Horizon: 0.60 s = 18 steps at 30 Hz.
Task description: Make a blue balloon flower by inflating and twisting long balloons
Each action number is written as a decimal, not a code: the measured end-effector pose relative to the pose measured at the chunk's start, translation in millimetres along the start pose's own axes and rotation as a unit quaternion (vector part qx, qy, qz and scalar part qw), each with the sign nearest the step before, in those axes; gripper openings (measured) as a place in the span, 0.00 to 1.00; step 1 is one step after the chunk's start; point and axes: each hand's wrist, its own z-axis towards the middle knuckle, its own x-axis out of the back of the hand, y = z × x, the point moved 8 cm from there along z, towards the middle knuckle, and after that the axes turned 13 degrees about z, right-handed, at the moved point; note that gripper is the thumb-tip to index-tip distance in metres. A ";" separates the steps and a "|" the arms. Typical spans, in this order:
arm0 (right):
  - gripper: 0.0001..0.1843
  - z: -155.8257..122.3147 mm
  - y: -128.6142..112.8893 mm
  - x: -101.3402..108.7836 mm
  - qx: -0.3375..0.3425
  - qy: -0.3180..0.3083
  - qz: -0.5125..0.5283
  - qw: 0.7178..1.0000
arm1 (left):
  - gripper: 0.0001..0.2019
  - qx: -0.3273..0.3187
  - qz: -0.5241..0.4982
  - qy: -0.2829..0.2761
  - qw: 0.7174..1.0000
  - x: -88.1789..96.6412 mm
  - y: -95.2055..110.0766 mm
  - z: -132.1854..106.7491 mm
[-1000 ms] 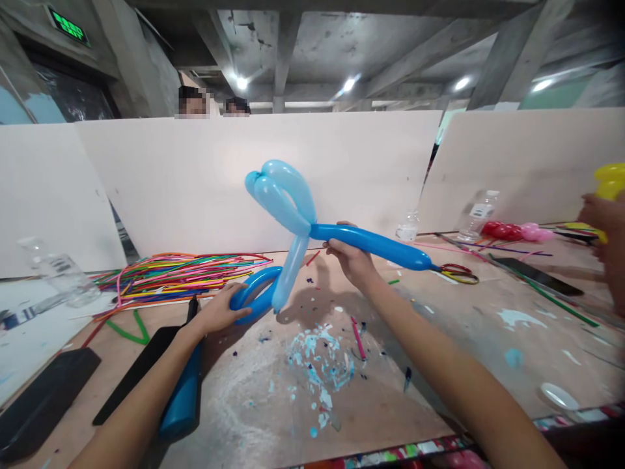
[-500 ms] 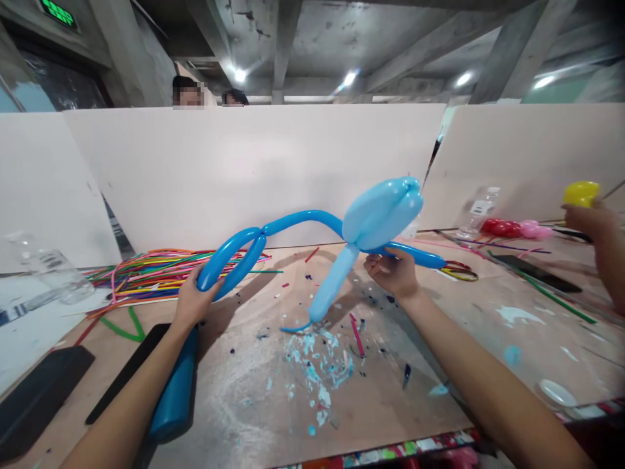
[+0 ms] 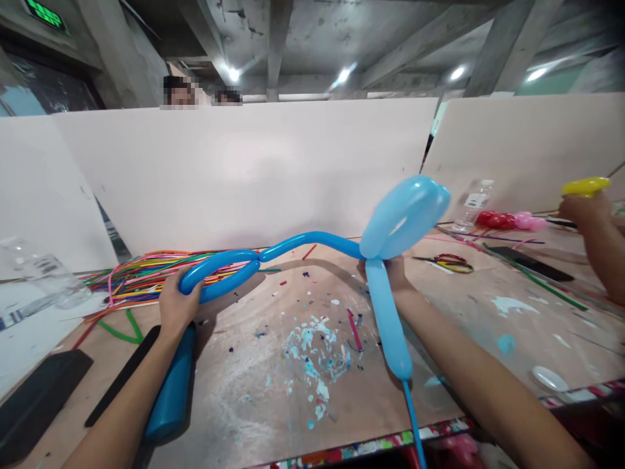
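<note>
My left hand (image 3: 176,301) is closed around the outer end of a looped dark blue long balloon (image 3: 222,259). From the loop's twist, the dark blue balloon arches to the right and meets a light blue twisted balloon (image 3: 407,218) with rounded lobes on top. One straight light blue segment (image 3: 388,319) hangs down from that joint, ending in a thin uninflated tail (image 3: 415,417). My right hand (image 3: 396,277) grips behind the joint; its fingers are mostly hidden by the balloons.
A pile of uninflated balloons (image 3: 134,277) lies at the back left. Scissors (image 3: 452,262) and a phone-like black slab (image 3: 530,262) lie right. A blue cylinder (image 3: 170,391) stands by my left forearm. Another person's hand (image 3: 583,212) holds a yellow balloon (image 3: 586,187). A white partition (image 3: 254,169) stands behind.
The light blue balloon has moved right and turned, so its straight segment and tail now point down toward the table's front edge. My left hand has shifted slightly left with the loop.
</note>
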 end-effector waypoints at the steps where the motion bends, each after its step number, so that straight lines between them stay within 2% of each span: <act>1: 0.14 -0.4 3.2 -0.5 -0.007 0.001 -0.003 1.000 | 0.25 -0.006 0.008 -0.001 1.000 1.0 1.0 0.0; 4: 0.11 -1.5 8.2 -5.6 -0.018 0.010 -0.006 1.000 | 0.23 -0.038 0.044 0.015 0.998 8.4 10.9 -1.8; 7: 0.08 -6.9 6.9 -22.0 0.017 0.003 -0.020 1.000 | 0.25 -0.095 0.067 0.042 0.992 18.8 41.5 -9.3; 9: 0.12 -18.3 7.8 -43.3 0.068 -0.041 -0.049 0.996 | 0.27 -0.135 0.003 0.001 0.991 17.7 76.9 -17.4; 10: 0.14 -27.2 10.4 -56.2 0.097 -0.074 -0.070 0.990 | 0.26 -0.153 -0.063 -0.058 0.985 11.6 99.3 -22.7; 11: 0.15 -38.0 15.2 -69.9 0.124 -0.111 -0.092 0.982 | 0.28 -0.154 -0.135 -0.141 0.969 1.4 122.7 -29.5; 12: 0.16 -49.9 21.4 -82.2 0.147 -0.141 -0.113 0.972 | 0.29 -0.123 -0.207 -0.211 0.948 -7.9 143.6 -35.9; 14: 0.15 -72.7 37.9 -103.2 0.169 -0.187 -0.159 0.954 | 0.27 -0.100 -0.341 -0.333 0.874 -23.0 192.7 -52.0; 16: 0.14 -90.0 50.3 -117.7 0.178 -0.206 -0.184 0.944 | 0.20 -0.074 -0.457 -0.371 0.805 -27.9 229.2 -59.5; 17: 0.13 -95.8 53.1 -123.0 0.183 -0.208 -0.182 0.944 | 0.19 -0.051 -0.488 -0.376 0.786 -30.5 238.3 -60.9; 18: 0.13 -99.6 54.3 -127.0 0.185 -0.206 -0.172 0.945 | 0.18 -0.016 -0.530 -0.385 0.755 -33.5 243.1 -62.8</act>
